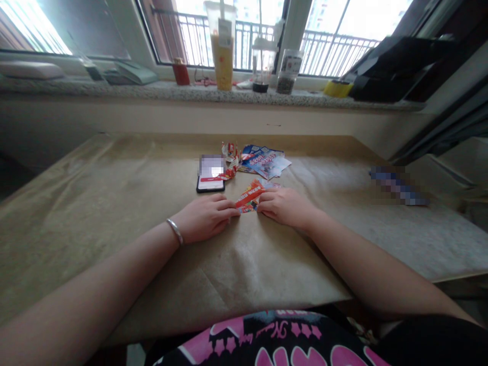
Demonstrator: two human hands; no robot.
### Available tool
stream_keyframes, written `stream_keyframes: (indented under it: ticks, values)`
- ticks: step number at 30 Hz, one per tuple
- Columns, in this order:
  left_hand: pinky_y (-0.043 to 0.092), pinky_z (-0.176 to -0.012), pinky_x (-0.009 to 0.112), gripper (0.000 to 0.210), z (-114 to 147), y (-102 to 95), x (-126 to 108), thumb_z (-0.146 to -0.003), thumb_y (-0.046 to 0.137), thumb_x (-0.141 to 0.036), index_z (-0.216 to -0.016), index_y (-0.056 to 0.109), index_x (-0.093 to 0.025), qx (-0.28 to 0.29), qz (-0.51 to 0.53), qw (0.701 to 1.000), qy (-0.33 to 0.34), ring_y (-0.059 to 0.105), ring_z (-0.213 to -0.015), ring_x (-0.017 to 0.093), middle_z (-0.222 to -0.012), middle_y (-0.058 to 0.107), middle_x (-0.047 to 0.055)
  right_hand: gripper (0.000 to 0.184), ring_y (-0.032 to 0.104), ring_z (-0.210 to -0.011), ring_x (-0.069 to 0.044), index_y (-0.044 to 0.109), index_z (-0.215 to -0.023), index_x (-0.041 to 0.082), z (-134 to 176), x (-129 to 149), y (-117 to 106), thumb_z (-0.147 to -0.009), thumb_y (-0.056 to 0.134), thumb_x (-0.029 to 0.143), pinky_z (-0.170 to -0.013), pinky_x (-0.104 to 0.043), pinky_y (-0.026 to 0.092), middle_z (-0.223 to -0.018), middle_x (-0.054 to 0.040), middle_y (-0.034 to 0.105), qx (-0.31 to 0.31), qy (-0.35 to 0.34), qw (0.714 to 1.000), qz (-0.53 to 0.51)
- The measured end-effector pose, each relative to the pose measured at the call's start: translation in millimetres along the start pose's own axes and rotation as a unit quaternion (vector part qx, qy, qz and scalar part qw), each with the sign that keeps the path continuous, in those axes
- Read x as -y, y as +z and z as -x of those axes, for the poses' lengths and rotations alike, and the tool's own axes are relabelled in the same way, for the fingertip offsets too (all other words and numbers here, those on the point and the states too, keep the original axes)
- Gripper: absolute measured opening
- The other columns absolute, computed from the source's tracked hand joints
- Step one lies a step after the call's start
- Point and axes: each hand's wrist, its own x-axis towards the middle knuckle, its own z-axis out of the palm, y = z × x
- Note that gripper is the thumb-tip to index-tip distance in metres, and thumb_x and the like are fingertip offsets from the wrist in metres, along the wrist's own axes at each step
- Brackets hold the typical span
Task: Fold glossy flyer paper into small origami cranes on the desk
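A colourful printed paper [249, 196], red and orange with white lettering, is partly folded on the table between my hands. At its left edge, my left hand [204, 216] presses with its fingers together; a silver bracelet circles that wrist. My right hand [284, 206] has its fingers closed on the paper's right side and covers part of it. Just beyond lies a fanned pile of blue printed leaflets [265, 161]. Beside the pile stands a folded red and white paper piece [232, 156]. A phone [211, 174] with a lit screen rests flat beyond my left hand.
A tan cover [133, 173] spreads over the table [450, 249]. To the right lies a blurred blue packet [398, 187]. On the granite sill [145, 92] stand a tall drink cup [222, 56], a red container [180, 72], a clear jar [287, 73] and a black bag [396, 66].
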Motion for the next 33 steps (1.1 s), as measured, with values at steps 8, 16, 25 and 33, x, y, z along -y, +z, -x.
stream_keyframes:
  ticks: [8,16,25,33]
  values:
    - [0.05,-0.087,0.033,0.038,0.8,-1.3,2.1,-0.081,0.048,-0.009,-0.113,0.063,-0.02,0.021,0.024,0.999,-0.012,0.057,-0.098,0.02,-0.111,0.064,0.006,0.022,0.057,-0.079,-0.017,0.072,-0.083,0.02,5.8,-2.5,-3.6,-0.088,0.051,0.02,-0.071,-0.029,0.039,-0.085,-0.0052,0.07,0.024,0.025,0.999,0.026]
    - [0.051,-0.09,0.035,0.038,0.9,-5.2,3.6,-0.084,0.045,-0.01,-0.115,0.063,-0.021,0.033,0.031,0.999,-0.008,0.059,-0.101,0.02,-0.114,0.066,0.006,0.019,0.059,-0.081,-0.017,0.071,-0.08,0.021,14.5,-9.6,-4.5,-0.084,0.053,0.017,-0.078,-0.03,0.041,-0.087,-0.0045,0.07,0.031,0.048,0.998,-0.015]
    - [0.053,-0.088,0.034,0.038,2.5,-10.3,4.0,-0.081,0.044,-0.009,-0.11,0.065,-0.02,0.018,0.039,0.999,0.006,0.061,-0.099,0.019,-0.112,0.068,0.005,0.019,0.059,-0.08,-0.016,0.072,-0.077,0.022,17.2,-10.6,-6.3,-0.081,0.055,0.015,-0.072,-0.028,0.041,-0.085,-0.0033,0.069,0.03,0.066,0.997,-0.029]
    - [0.053,-0.087,0.033,0.036,3.6,-12.3,5.1,-0.082,0.043,-0.01,-0.108,0.067,-0.021,0.019,0.027,0.999,0.012,0.062,-0.099,0.019,-0.111,0.069,0.003,0.018,0.06,-0.082,-0.016,0.072,-0.076,0.022,21.6,-12.4,-9.1,-0.079,0.056,0.015,-0.069,-0.026,0.039,-0.084,-0.0028,0.068,0.056,0.094,0.994,-0.025]
